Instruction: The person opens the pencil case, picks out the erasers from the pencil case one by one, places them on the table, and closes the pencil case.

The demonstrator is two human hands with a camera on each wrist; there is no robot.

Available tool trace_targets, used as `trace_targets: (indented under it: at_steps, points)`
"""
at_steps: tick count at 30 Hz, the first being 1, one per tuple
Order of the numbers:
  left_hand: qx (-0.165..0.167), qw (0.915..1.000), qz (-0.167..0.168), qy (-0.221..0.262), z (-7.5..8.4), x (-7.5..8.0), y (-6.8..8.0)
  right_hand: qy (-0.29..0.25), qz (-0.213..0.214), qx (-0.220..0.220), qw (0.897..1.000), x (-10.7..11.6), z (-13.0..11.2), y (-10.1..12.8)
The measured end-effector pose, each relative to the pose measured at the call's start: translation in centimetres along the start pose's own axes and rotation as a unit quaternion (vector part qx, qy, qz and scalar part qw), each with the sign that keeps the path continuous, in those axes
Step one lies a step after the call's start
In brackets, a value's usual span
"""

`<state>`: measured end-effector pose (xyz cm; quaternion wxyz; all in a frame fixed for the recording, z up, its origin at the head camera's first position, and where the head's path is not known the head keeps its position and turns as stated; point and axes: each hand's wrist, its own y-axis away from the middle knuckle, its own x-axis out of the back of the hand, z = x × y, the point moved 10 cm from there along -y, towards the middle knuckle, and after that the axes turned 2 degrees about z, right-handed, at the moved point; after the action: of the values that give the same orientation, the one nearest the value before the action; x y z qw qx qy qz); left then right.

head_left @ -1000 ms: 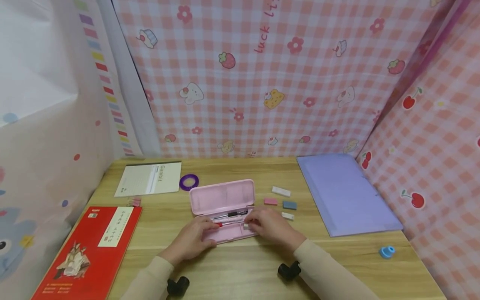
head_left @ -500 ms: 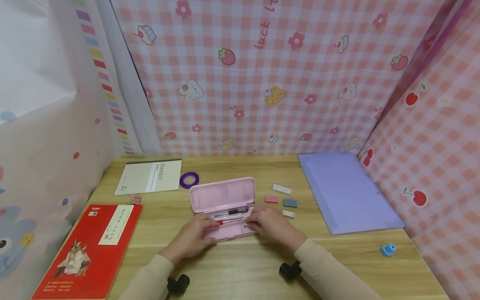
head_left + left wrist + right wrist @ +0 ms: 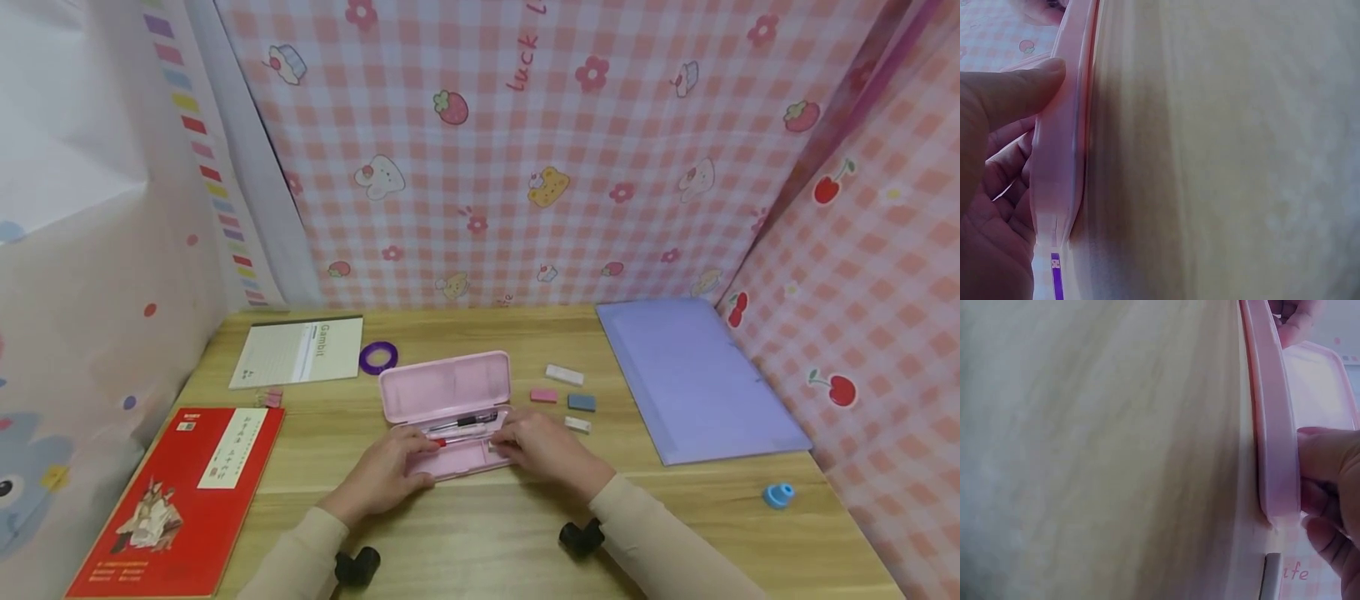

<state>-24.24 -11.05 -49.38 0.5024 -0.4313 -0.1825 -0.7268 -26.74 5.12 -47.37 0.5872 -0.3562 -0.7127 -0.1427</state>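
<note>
A pink pencil case (image 3: 442,390) lies with its lid raised in the middle of the table. My left hand (image 3: 378,473) grips its left end; in the left wrist view the thumb (image 3: 1038,78) presses on the front wall. Inside are a black pen (image 3: 472,420) and a red-capped pen (image 3: 441,443), its cap by my left fingertips. My right hand (image 3: 547,452) reaches into the right end, fingertips pinching a small whitish block (image 3: 492,447), like an eraser, mostly hidden by the fingers. The right wrist view shows the right thumb (image 3: 1322,453) by the case's front wall.
White (image 3: 564,375), pink (image 3: 543,396), blue (image 3: 581,403) and small white erasers (image 3: 577,425) lie right of the case. Beyond are a purple folder (image 3: 697,383) and blue cap-like piece (image 3: 778,496). Leftward are purple tape (image 3: 378,358), a notepad (image 3: 300,354), pink clip (image 3: 273,397) and red book (image 3: 172,508).
The whitish block has sunk lower into the case's right compartment under my right fingertips. My left hand keeps its hold; the head view has shifted slightly.
</note>
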Motion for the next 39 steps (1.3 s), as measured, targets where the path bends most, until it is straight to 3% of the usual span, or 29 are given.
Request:
trace_targets:
  at_steps: [6,10,12,15,21,32,39]
  points:
    - [0.002,1.0,-0.001,0.0,0.0,0.0,0.0,-0.049,0.058,-0.01,0.997,2.4,0.8,1.3]
    - [0.009,0.9999,-0.006,0.004,-0.1,0.1,0.0,-0.093,0.094,-0.04,0.99,5.1,3.5,3.6]
    - [0.013,0.9999,-0.009,0.005,-0.1,0.1,0.0,-0.115,0.093,-0.074,0.986,5.8,5.6,5.0]
    - [0.014,0.9998,-0.012,0.004,-0.2,0.0,0.0,-0.105,0.083,-0.135,0.982,6.3,9.0,7.4]
    - [0.017,0.9998,-0.013,0.007,-0.3,0.0,0.0,-0.068,0.071,-0.188,0.977,6.6,13.0,10.6]
    - [0.007,0.9999,-0.007,-0.007,0.1,0.0,-0.1,-0.058,0.072,-0.185,0.978,5.9,14.2,11.2]
    - [0.02,0.9997,-0.014,-0.003,-0.2,-0.1,0.0,-0.06,0.058,-0.187,0.979,5.2,14.1,10.9]
